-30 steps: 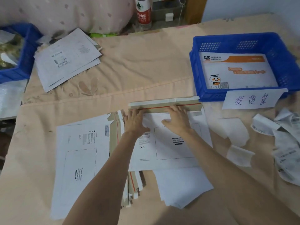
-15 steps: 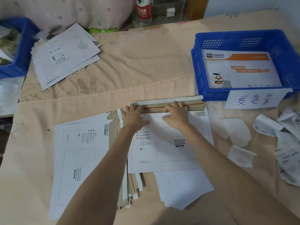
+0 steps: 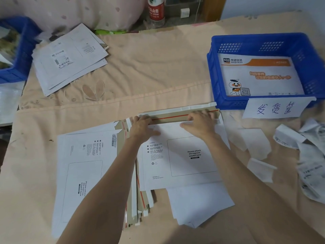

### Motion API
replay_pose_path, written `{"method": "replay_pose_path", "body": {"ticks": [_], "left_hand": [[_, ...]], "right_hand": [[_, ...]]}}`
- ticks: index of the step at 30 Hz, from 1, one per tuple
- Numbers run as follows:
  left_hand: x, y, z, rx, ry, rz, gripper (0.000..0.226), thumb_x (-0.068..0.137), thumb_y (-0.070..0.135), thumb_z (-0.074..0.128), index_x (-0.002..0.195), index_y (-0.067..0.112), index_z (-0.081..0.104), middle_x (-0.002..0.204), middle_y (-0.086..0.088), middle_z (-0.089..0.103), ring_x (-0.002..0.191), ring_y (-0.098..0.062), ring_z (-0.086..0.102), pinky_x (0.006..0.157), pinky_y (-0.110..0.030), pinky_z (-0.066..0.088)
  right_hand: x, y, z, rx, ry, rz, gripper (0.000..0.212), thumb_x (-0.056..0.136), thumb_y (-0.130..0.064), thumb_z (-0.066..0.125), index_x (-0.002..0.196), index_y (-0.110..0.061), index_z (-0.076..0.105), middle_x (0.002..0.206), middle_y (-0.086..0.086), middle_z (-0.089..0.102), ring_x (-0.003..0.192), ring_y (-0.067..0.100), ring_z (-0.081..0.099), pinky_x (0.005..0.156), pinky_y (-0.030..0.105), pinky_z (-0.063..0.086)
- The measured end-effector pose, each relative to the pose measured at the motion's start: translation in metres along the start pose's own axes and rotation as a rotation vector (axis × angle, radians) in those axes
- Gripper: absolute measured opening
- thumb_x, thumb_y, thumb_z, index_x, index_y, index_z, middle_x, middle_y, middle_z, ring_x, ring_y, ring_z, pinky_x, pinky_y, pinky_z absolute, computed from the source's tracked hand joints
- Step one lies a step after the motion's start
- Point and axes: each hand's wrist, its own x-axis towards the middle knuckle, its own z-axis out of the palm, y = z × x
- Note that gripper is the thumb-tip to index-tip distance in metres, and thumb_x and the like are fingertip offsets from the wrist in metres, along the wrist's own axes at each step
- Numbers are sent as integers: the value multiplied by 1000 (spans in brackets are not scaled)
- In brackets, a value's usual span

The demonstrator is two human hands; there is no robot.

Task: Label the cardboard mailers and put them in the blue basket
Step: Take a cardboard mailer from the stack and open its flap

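Both hands, left hand (image 3: 142, 126) and right hand (image 3: 199, 125), press flat on the mailer (image 3: 179, 155) flap; sealing precedes labelling, then transfer to the basket (image 3: 218, 101) at 2 o'clock.

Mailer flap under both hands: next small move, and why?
Probably fold the flap down over the mailer and press it shut. It lies open, red strip showing, with the left hand and right hand both at the fold line. The waybill box is bare, so labelling comes before the basket.
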Motion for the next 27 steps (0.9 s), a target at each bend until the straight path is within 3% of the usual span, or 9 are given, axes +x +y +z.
{"method": "replay_pose_path", "body": {"ticks": [3,7,11,16,19,24,27], "left_hand": [[-1,0,0,-7,-3,-19,50,78,40,75,116,11,61,140,1,41,125,-24,29,87,-35,41],[-2,1,-1,-15,-12,-19,44,79,42,73,108,10,62,136,1,44,124,-24,28,82,-32,38],[-1,1,-3,-59,-13,-33,39,79,40,73,102,10,65,131,-3,44,124,-25,27,89,-33,38],[-1,2,-3,-66,-51,-39,36,81,39,72,99,9,67,130,-4,43,122,-26,26,93,-35,37],[-1,3,-4,-48,-50,-44,36,82,41,71,95,8,67,125,-7,43,121,-27,27,92,-35,39],[-4,5,-1,45,-33,-36,37,83,46,67,102,13,65,135,1,43,125,-25,25,90,-34,38],[-5,5,0,81,-21,-34,45,84,48,65,113,14,64,137,-2,38,128,-26,23,96,-37,38]], "right_hand": [[3,14,-5,-40,28,91,25,74,-40,53,67,-21,67,75,-8,63,100,20,45,93,37,26],[7,19,-3,56,23,131,11,70,-25,56,72,-21,67,78,-7,65,100,21,49,91,34,24],[8,18,2,101,85,108,4,72,-25,59,73,-28,60,88,-14,60,99,17,53,84,30,21],[8,23,8,37,61,71,15,78,-29,60,93,-29,62,105,-10,57,107,17,45,93,31,20],[6,24,9,7,91,54,17,79,-31,62,95,-28,59,105,-11,56,106,17,43,95,32,19],[3,26,8,13,82,55,20,78,-34,66,87,-25,50,94,-8,62,99,19,49,97,35,23],[4,26,4,26,50,79,19,78,-36,65,87,-25,53,85,-7,62,95,17,51,91,32,22]]}}
